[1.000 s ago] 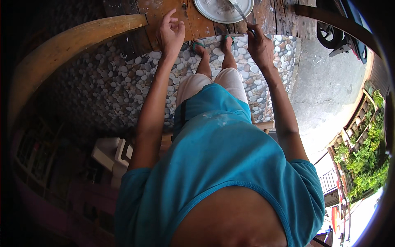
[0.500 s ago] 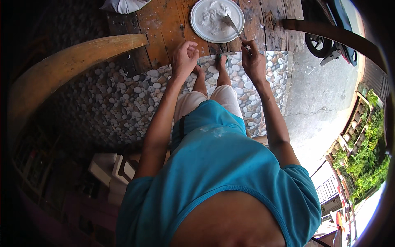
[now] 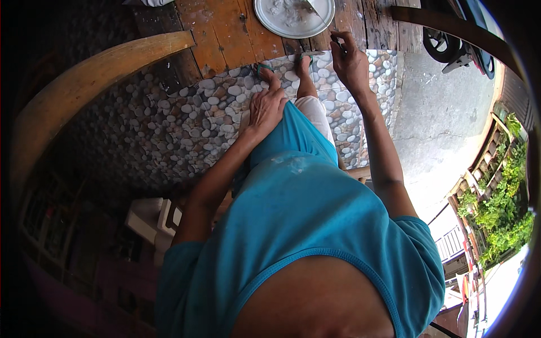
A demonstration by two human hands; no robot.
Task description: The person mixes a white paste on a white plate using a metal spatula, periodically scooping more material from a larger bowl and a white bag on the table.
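Observation:
My right hand (image 3: 352,63) is closed around the handle of a knife (image 3: 320,15), its thin metal blade pointing down into a round white plate (image 3: 297,35). White paste (image 3: 284,12) is spread over the plate, whose far part is cut off by the upper edge of the view. Lower and to the left, my left hand (image 3: 266,110) lies over my thigh, fingers closed on the hem of my blue shirt (image 3: 290,121), which stretches toward it. The fingertips are partly hidden by the cloth.
A plank table (image 3: 217,42) with white specks carries the plate and, at upper left, a white bag (image 3: 155,2). Curved wooden arms (image 3: 107,70) flank me. Pebble-patterned flooring (image 3: 186,124) lies below, with a wheeled vehicle (image 3: 445,48) at upper right.
My left hand has come back from the table edge to my lap and pulled the shirt hem outward. The plate sits higher in view; the right hand keeps the knife over it.

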